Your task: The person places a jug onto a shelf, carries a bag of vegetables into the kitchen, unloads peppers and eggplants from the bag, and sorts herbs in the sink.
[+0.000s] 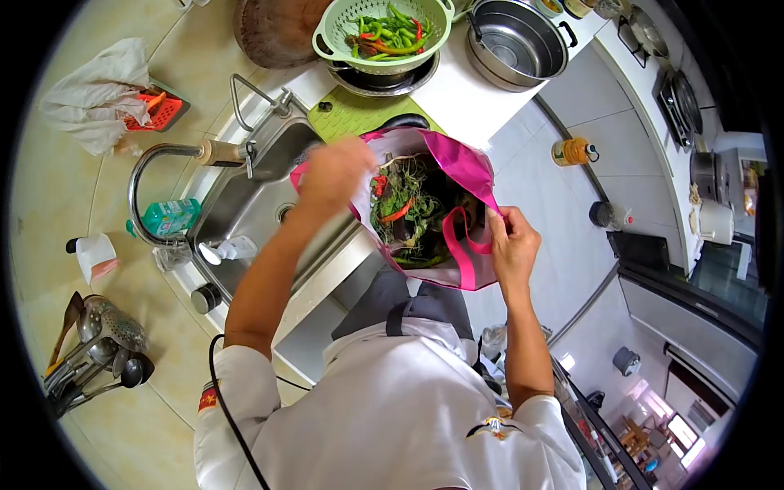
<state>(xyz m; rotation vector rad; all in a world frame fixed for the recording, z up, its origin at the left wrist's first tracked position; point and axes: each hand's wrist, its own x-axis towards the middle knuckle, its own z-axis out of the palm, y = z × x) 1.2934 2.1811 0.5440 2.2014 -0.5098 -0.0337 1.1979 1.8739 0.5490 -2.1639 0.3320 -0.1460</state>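
Observation:
A pink bag (472, 163) with a pale lining and pink handle straps hangs open in front of my body. Inside lie green leafy stems (400, 200) with red peppers (398, 211) among them and darker scraps deeper down. My right hand (514, 245) pinches the bag's right rim near the strap (457, 245). At the left rim, my left hand (339, 171) is smeared by motion; its fingers cannot be made out. Just beyond the bag, a green cutting board (359, 117) lies on the counter, and a black handle (406, 122) shows above the bag.
A steel sink (245, 184) with a curved faucet (139, 184) is on the left. At the back stand a green colander (327, 37) of peppers and a steel pot (518, 49). An oil bottle (572, 152) stands on the right. Utensils (98, 351) hang at lower left.

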